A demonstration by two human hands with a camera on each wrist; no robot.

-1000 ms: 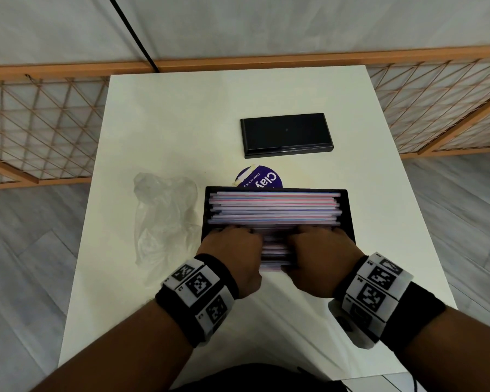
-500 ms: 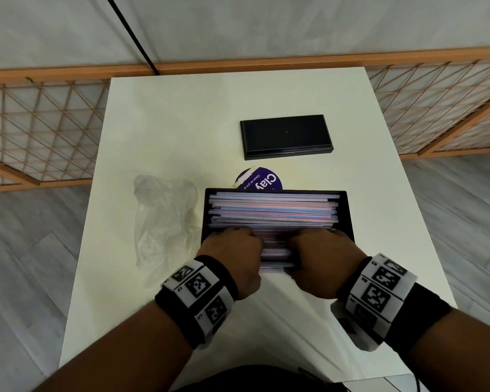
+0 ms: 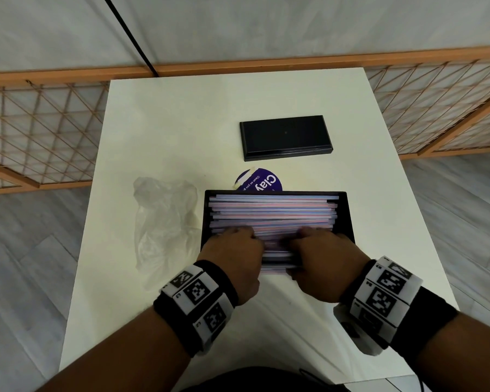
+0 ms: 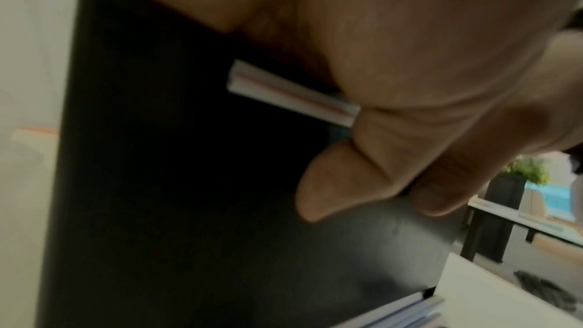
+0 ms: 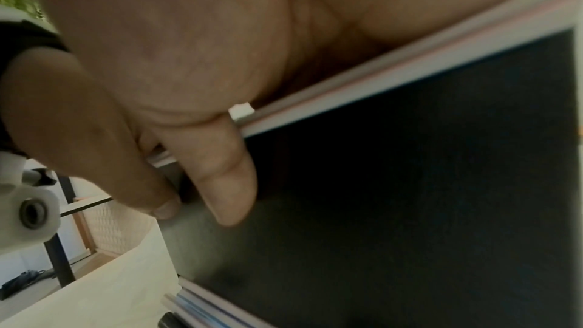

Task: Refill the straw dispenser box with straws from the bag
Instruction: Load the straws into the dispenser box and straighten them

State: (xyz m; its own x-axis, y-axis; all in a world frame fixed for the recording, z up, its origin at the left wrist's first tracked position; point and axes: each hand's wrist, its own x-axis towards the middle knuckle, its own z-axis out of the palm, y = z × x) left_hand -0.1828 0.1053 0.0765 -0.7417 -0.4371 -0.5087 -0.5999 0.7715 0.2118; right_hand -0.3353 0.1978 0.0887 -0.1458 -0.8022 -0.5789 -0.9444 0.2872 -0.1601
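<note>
The black straw dispenser box (image 3: 349, 210) stands mid-table, packed with pink, blue and white straws (image 3: 272, 213) lying crosswise. My left hand (image 3: 235, 250) and right hand (image 3: 323, 253) sit side by side over its near edge, fingers curled down onto the straws. In the left wrist view a striped straw (image 4: 290, 94) runs into my curled fingers, with the thumb (image 4: 340, 183) against the box's black front wall (image 4: 189, 183). The right wrist view has straws (image 5: 410, 59) passing under my palm and between thumb and finger. The clear plastic bag (image 3: 164, 222) lies crumpled to the box's left.
A flat black lid (image 3: 285, 137) lies farther back on the white table (image 3: 181, 123). A purple round sticker (image 3: 259, 182) peeks out behind the box. More straw ends (image 5: 195, 308) show low at the box's front. Wooden lattice fencing borders the table's far side.
Both hands have edged slightly farther over the straws. The box, bag and lid stay where they were.
</note>
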